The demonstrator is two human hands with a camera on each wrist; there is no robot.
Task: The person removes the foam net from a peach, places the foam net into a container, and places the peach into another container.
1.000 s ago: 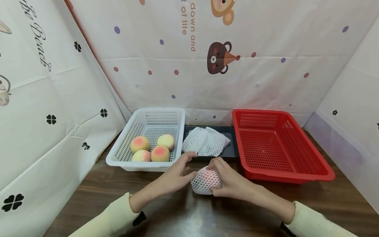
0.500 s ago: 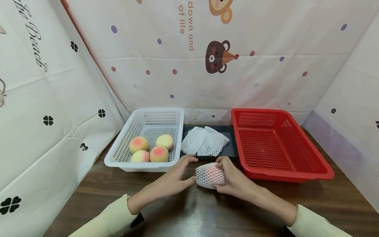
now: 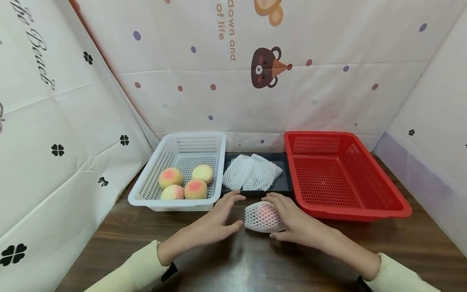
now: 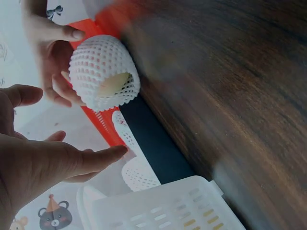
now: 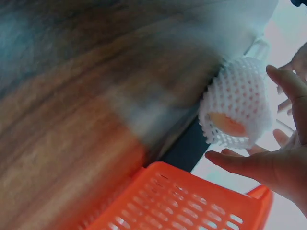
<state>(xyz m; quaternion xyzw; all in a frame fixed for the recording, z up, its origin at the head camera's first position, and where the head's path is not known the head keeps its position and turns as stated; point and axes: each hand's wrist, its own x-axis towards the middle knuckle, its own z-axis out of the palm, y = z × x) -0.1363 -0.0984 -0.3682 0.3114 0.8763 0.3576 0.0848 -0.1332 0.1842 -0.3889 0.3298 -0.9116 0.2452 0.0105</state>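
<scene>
A peach in a white foam net [image 3: 263, 217] lies on the table between the two hands, its ends partly bare. The right hand [image 3: 297, 221] is spread around the peach's right side, thumb near the front and fingers over the back. In the right wrist view, the right hand's fingers [image 5: 235, 163] are parted and extended beside the netted peach [image 5: 237, 100]. To the left, the left hand [image 3: 215, 221] is held with thumb and fingers apart, a gap between it and the net. It holds nothing; the left wrist view shows its straight fingers [image 4: 103, 158] away from the peach [image 4: 103, 72].
A white basket [image 3: 142, 194] with several peaches [image 3: 196, 189] stands at the back left. Behind the hands is a dark tray [image 3: 282, 186] with flat foam nets [image 3: 251, 172]. A red basket [image 3: 350, 211] stands at the right. Printed cloth [image 3: 219, 101] hangs behind.
The netted peach has shifted slightly right and turned more sideways. The right hand has gone from gripping it to loosened, spread fingers. The left hand stays open beside it.
</scene>
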